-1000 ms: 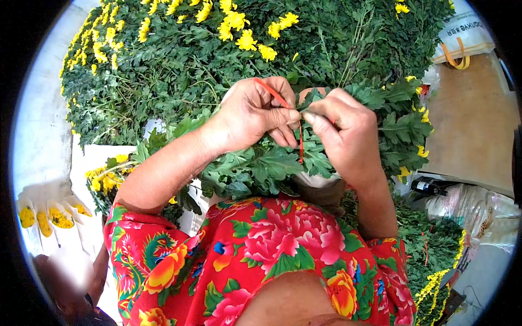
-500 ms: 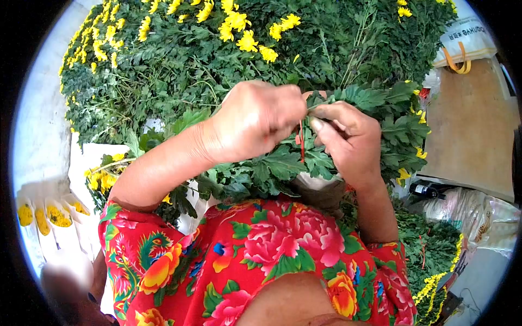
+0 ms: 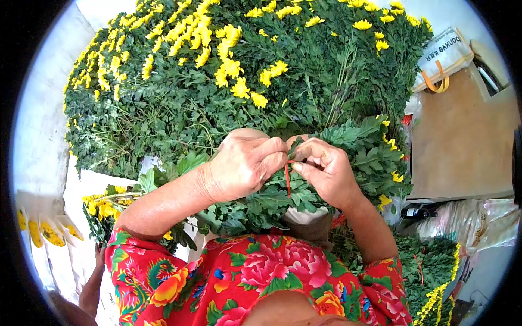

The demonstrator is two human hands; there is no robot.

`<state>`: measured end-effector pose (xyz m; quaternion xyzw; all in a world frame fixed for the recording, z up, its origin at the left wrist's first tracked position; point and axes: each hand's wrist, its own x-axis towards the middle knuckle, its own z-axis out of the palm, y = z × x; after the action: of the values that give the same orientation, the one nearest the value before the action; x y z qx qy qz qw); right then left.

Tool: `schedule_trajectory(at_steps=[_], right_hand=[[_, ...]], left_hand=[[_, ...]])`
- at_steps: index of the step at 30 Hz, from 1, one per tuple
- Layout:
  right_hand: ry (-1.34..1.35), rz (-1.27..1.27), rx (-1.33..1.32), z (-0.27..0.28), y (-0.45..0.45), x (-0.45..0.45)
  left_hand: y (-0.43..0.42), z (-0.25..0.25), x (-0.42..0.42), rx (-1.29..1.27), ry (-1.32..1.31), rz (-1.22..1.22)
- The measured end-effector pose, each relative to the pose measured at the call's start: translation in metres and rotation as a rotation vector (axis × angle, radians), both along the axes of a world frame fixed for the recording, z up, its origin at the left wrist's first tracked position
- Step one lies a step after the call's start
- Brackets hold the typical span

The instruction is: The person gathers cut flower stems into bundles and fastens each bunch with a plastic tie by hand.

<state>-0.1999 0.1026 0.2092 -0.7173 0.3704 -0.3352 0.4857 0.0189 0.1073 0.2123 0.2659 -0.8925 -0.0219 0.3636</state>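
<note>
A leafy bunch of yellow chrysanthemums (image 3: 266, 204) lies across in front of my body, its flower heads to the right. Around its stems runs a thin red tie (image 3: 288, 182), one end hanging down over the leaves. My left hand (image 3: 242, 165) is closed, its fingers pinched at the tie from the left. Close beside it, my right hand (image 3: 325, 169) pinches the tie between thumb and forefinger. The knot itself is partly hidden by my fingers.
Beyond my hands rises a large heap of yellow chrysanthemums (image 3: 190, 108). More bunches (image 3: 424, 261) lie at lower right. A printed bag (image 3: 446, 57) rests on a brown board (image 3: 462, 136). A dark bottle (image 3: 418, 212) lies below it. Another person's arm (image 3: 91, 288) shows at lower left.
The view has tilted up, so the scene sits lower and more of the flower heap shows. My hands have stayed at the tie; the left hand has turned, and its fingers show more clearly.
</note>
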Motion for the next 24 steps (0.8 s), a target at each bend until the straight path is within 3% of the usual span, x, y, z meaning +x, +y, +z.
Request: schedule_trajectory(at_steps=[1,4,5,7,8,11,13,15,17,18,20,22,24], right_hand=[[-0.001,0.004,-0.008,0.001,0.001,0.0],[0.004,0.029,0.096,0.009,0.006,0.001],[0.006,0.03,0.096,0.019,0.011,0.001],[0.497,0.078,-0.607,0.037,0.026,0.001],[0.66,0.105,-0.576,0.041,0.037,0.002],[0.699,0.125,-0.559,0.036,0.049,-0.003],[0.697,0.113,-0.544,0.036,0.052,-0.003],[0.396,-0.01,-0.593,0.033,0.054,0.005],[0.173,0.023,-0.413,0.021,0.051,0.011],[0.109,0.064,-0.251,0.017,0.051,0.01],[0.035,0.103,0.171,0.022,0.051,0.007],[-0.047,0.082,0.199,0.027,0.042,0.002],[-0.114,0.034,0.229,0.031,0.035,0.001]], left_hand=[[0.001,0.003,0.002,-0.008,-0.001,0.004],[0.003,0.018,0.007,0.422,-0.037,0.047],[0.002,0.02,0.008,0.422,-0.034,0.048],[-0.001,0.016,0.009,0.614,-0.033,0.082],[-0.002,0.01,0.009,0.605,-0.097,0.159],[-0.007,-0.023,0.015,0.506,-0.12,0.154],[-0.009,-0.018,0.012,0.519,-0.194,0.172],[-0.007,-0.002,0.009,0.524,-0.272,0.183],[-0.003,0.014,0.007,0.587,-0.355,0.207],[-0.004,0.006,0.01,0.559,-0.145,0.1],[-0.012,0.005,0.013,0.923,0.118,-0.151],[-0.013,0.016,0.009,1.385,0.375,-0.269],[-0.016,0.031,0.002,1.407,0.493,-0.299]])
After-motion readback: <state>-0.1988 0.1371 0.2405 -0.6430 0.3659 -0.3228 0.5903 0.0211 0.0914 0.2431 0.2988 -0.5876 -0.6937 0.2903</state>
